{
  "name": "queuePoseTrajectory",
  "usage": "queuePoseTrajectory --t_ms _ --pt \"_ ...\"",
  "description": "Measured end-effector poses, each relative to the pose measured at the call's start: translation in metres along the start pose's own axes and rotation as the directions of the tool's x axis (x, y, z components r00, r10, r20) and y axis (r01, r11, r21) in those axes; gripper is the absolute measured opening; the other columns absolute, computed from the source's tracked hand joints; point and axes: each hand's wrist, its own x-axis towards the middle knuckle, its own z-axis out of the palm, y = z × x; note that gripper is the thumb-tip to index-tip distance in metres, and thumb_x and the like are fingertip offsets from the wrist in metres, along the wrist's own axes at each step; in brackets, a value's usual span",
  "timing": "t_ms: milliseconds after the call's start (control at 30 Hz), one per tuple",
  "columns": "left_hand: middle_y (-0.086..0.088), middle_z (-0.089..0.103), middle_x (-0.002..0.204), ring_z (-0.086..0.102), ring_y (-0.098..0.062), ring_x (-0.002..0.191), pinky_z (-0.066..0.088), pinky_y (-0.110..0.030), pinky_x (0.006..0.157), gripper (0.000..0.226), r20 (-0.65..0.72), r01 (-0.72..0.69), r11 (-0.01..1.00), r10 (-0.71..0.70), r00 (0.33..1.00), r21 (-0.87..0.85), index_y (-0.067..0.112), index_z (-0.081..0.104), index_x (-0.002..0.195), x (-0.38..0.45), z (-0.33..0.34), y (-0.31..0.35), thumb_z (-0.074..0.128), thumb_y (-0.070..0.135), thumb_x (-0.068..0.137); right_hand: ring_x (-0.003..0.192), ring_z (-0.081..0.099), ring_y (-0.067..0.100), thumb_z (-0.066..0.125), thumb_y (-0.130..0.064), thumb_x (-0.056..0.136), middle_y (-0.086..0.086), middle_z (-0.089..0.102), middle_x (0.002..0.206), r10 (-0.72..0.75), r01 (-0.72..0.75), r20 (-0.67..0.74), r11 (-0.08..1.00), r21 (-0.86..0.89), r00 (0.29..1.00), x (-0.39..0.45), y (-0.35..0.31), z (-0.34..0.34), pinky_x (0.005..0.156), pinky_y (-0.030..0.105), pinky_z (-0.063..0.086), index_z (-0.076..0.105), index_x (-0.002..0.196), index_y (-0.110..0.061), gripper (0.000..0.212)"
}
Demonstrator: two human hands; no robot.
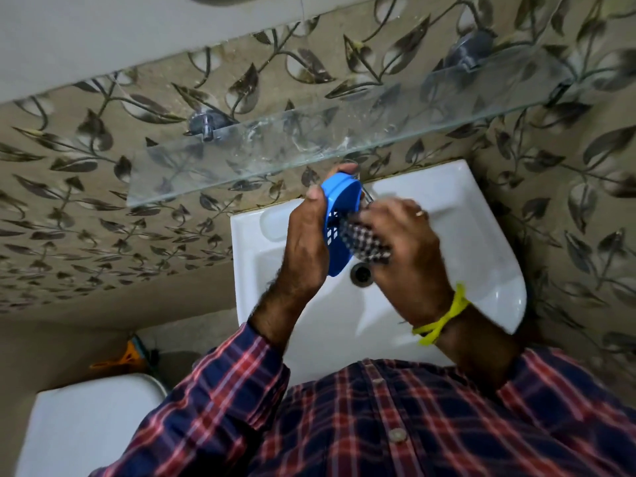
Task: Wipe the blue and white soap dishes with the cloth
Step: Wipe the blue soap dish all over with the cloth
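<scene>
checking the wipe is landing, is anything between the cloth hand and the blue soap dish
Nothing visible. The right hand presses the checked cloth straight onto the blue soap dish, which the left hand holds over the sink.

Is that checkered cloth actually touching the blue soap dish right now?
Touching. The head view shows the checkered cloth, bunched in the right hand, pressed against the blue soap dish held by the left hand.

This is a home bathroom. A white ceramic washbasin (475, 249) with a drain hole (360, 274) sits at the centre of the frame against walls tiled in a leaf pattern (103, 208). A glass shelf (309, 146) on metal brackets runs across the upper middle, and a white toilet cistern lid (89, 428) shows at lower left.
</scene>
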Motion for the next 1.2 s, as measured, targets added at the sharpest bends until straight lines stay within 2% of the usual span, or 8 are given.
queuePoseTrajectory --t_ms 133,367,533,633,767,900,1000,1200 --pt "-0.017 0.067 0.116 0.064 -0.036 0.1 0.052 -0.049 0.088 0.059 -0.054 -0.055 0.996 0.059 0.997 0.071 0.009 0.06 0.132 0.001 0.003 0.007 0.024 0.046 0.103 0.088 0.065 0.038 0.063 0.016 0.077 0.017 0.073 0.097 -0.078 0.078 0.003 0.994 -0.075 0.997 -0.023 -0.007 0.018 0.08 0.045 0.055 0.073 0.095 0.004 0.024" --pt "-0.022 0.065 0.125 0.064 -0.042 0.111 0.05 -0.062 0.096 0.056 -0.102 -0.059 0.979 0.08 0.992 0.194 0.0 0.057 0.135 -0.004 -0.001 -0.001 0.027 0.038 0.105 0.08 0.062 0.024 0.057 0.014 0.065 0.005 0.072 0.079 0.066 -0.164 0.411 0.964 0.208 0.909 -0.009 -0.008 0.013 0.07 0.037 0.052 0.071 0.082 -0.007 0.03" --pt "-0.021 0.067 0.125 0.067 -0.037 0.11 0.056 -0.055 0.091 0.083 -0.133 0.015 0.983 0.01 0.991 0.181 0.01 0.055 0.14 -0.003 -0.008 -0.007 0.036 0.075 0.092 0.064 0.067 0.016 0.072 0.006 0.074 0.01 0.071 0.072 0.146 -0.589 0.67 0.634 0.502 0.728 0.0 0.01 -0.001 0.053 0.037 0.056 0.073 0.082 -0.008 0.016" --pt "-0.018 0.065 0.129 0.067 -0.034 0.113 0.054 -0.051 0.098 0.083 -0.147 0.064 0.978 -0.035 0.989 0.201 0.016 0.053 0.137 -0.003 -0.018 -0.009 0.062 0.075 0.079 0.057 0.065 0.025 0.078 0.004 0.076 0.011 0.071 0.068 0.432 -0.679 0.523 0.466 0.567 0.734 0.005 0.025 -0.01 0.05 0.04 0.057 0.073 0.081 -0.01 0.016" --pt "-0.022 0.07 0.12 0.068 -0.042 0.109 0.054 -0.058 0.097 0.05 -0.122 0.253 0.965 -0.244 0.962 0.063 0.008 0.063 0.125 -0.006 -0.025 -0.012 0.076 0.022 0.078 0.061 0.063 0.014 0.07 0.012 0.077 0.0 0.069 0.068 0.574 -0.555 0.173 0.6 0.576 0.8 0.03 0.03 -0.01 0.06 0.031 0.054 0.073 0.083 -0.01 0.023" --pt "-0.028 0.074 0.105 0.071 -0.048 0.097 0.062 -0.052 0.075 0.021 -0.071 0.429 0.875 -0.454 0.888 -0.223 0.0 0.072 0.108 -0.014 -0.019 -0.01 0.067 0.007 0.089 0.085 0.068 0.02 0.069 0.006 0.076 0.007 0.074 0.091 0.238 -0.218 -0.011 0.905 0.364 0.971 0.044 0.011 -0.01 0.08 0.03 0.055 0.075 0.094 -0.004 0.021" --pt "-0.015 0.078 0.085 0.076 -0.029 0.074 0.06 -0.036 0.061 0.013 -0.036 0.392 0.899 -0.406 0.913 -0.196 0.005 0.076 0.093 -0.017 -0.023 -0.012 0.065 -0.001 0.091 0.095 0.064 0.028 0.075 0.002 0.071 0.007 0.075 0.102 -0.029 0.004 0.108 0.975 0.223 0.994 0.05 0.002 -0.004 0.088 0.035 0.049 0.075 0.097 -0.004 0.027" --pt "0.0 0.078 0.075 0.074 -0.015 0.068 0.058 -0.027 0.059 0.02 -0.038 0.305 0.951 -0.307 0.951 -0.043 0.004 0.071 0.085 -0.026 -0.031 -0.015 0.07 -0.016 0.081 0.09 0.059 0.035 0.058 0.012 0.059 0.009 0.074 0.1 -0.285 0.217 0.442 0.956 0.199 0.851 0.051 -0.01 0.0 0.082 0.047 0.051 0.073 0.099 -0.003 0.046"
